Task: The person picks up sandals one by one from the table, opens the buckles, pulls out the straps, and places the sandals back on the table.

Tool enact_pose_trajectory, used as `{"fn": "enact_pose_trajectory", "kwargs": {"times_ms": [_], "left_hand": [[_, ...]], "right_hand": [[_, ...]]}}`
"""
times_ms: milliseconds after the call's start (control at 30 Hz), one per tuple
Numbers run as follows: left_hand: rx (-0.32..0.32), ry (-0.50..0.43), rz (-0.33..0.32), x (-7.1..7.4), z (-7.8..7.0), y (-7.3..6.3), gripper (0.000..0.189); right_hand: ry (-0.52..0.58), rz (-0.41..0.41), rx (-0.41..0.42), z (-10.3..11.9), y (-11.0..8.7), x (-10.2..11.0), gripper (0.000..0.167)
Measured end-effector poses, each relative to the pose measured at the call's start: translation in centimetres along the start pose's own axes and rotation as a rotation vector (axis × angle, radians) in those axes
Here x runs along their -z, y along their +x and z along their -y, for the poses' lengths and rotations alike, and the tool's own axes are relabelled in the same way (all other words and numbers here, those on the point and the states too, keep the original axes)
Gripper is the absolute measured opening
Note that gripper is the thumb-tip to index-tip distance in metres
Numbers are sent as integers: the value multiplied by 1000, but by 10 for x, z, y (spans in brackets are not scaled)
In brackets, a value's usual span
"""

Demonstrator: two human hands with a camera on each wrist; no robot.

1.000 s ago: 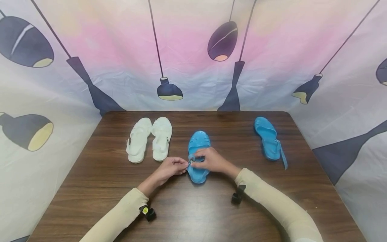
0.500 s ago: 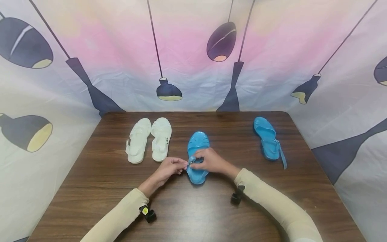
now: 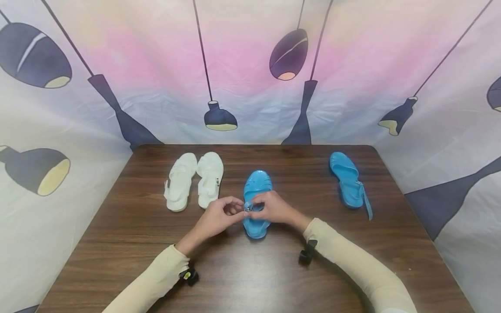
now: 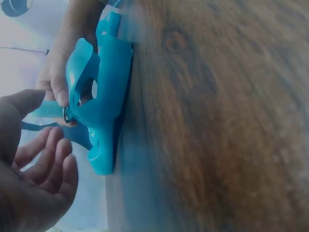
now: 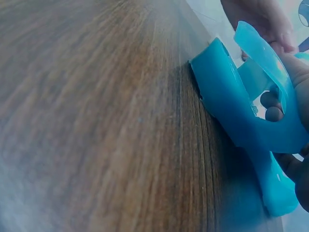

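A blue jelly sandal (image 3: 258, 179) lies in the middle of the table, toe pointing away. My right hand (image 3: 277, 208) reaches over it and pinches its ankle strap by the small metal buckle (image 4: 66, 114). At the sandal's left side my left hand (image 3: 216, 218) has its thumb stretched to the strap end (image 4: 44, 109); its fingers are loosely bent and apart from the thumb. In the right wrist view the sandal's heel (image 5: 219, 87) stands close, with fingers partly hidden behind the straps.
Two white sandals (image 3: 181, 184) stand side by side at the back left. Another blue sandal (image 3: 352, 191), its strap (image 3: 368, 206) hanging loose, lies at the back right. The brown wooden table (image 3: 250, 274) ends at a patterned curtain (image 3: 156, 65).
My left hand's thumb and fingers, closed together at the strap a moment ago, have spread apart, with the thumb moving right to the buckle. The right hand keeps its place.
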State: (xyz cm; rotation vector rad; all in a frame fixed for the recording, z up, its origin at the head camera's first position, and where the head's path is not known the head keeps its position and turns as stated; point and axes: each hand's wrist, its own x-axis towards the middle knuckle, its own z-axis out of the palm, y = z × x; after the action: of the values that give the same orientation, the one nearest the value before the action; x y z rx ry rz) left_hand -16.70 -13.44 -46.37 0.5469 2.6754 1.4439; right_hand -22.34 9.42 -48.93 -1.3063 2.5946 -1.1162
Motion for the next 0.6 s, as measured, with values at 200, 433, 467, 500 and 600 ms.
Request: {"fn": "enact_pose_trajectory", "kwargs": {"times_ms": [200, 433, 467, 500, 600], "left_hand": [[-120, 70, -63, 0, -4, 3, 20], [-208, 89, -95, 0, -2, 9, 14], [-213, 86, -98, 0, -1, 10, 14], [-218, 85, -100, -1, -1, 11, 15], [-221, 85, -107, -2, -1, 13, 15]], "right_hand": [[0, -5, 14, 1, 1, 0, 19], [0, -9, 31, 1, 1, 0, 19], [0, -8, 27, 2, 0, 0, 22], [1, -7, 24, 2, 1, 1, 25], [3, -3, 17, 2, 1, 1, 33]]}}
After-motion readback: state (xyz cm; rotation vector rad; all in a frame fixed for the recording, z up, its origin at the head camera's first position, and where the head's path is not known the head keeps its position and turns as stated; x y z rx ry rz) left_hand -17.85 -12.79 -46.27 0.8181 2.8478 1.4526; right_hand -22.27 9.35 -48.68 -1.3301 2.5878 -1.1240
